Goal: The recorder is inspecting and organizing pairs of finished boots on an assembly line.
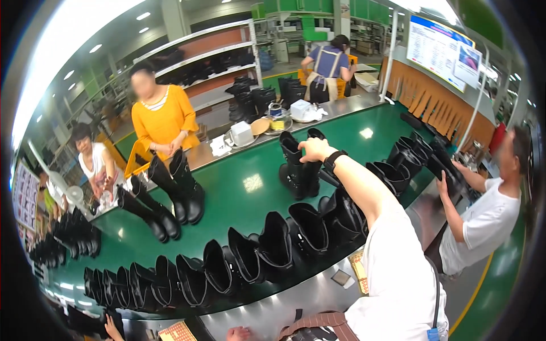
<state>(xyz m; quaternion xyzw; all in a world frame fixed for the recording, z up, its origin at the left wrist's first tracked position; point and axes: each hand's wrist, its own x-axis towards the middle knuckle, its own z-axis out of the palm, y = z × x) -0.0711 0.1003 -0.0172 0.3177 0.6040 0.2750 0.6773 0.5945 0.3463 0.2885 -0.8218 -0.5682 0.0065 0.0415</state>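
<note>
My right arm reaches across the green table, and my right hand [314,149] is closed on the top of a tall black boot [311,176]. Right beside it, on its left, stands another black boot [292,170]. Low at the picture's bottom edge is my left hand [238,333], partly cut off, by the grey metal ledge; its fingers look loosely laid out, with nothing seen in them. Between my hands a long row of black boots [244,256] stands along the near side of the green table, their open tops toward me.
More tall boots [185,190] stand on the table [239,210] at the far left. White boxes [242,133] and dishes line the far ledge. A person in yellow [165,113] faces me across it; a co-worker at right [483,216] handles a boot. Another person's hand [112,328] shows lower left.
</note>
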